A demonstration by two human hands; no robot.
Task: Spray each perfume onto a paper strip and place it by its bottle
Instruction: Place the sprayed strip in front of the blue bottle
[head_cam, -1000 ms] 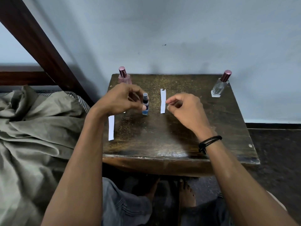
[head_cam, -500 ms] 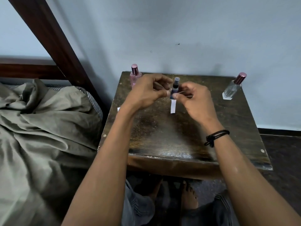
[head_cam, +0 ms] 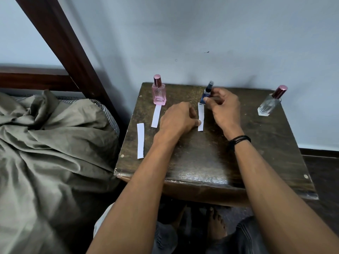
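On the dark wooden table [head_cam: 201, 162] stand a pink perfume bottle [head_cam: 158, 94] at the back left, a small blue spray bottle [head_cam: 207, 92] at the back middle and a clear bottle [head_cam: 268, 106] with a maroon cap at the back right. My right hand [head_cam: 224, 109] pinches the blue bottle, which stands upright on the table. Just in front of that bottle lies a white paper strip [head_cam: 201, 114], and my left hand [head_cam: 179, 119] pinches its lower left edge with the thumb. A second strip [head_cam: 156, 116] lies in front of the pink bottle. A third strip [head_cam: 140, 141] lies near the table's left edge.
A bed with a rumpled olive sheet [head_cam: 51, 143] adjoins the table on the left, beside a dark wooden bedpost [head_cam: 69, 52]. A pale wall stands right behind the bottles. My knees and a bare foot [head_cam: 216, 226] show under the table's front edge.
The blue bottle has passed from my left hand to my right and now stands farther back. The strip has been laid down in front of it. The camera has shifted left.
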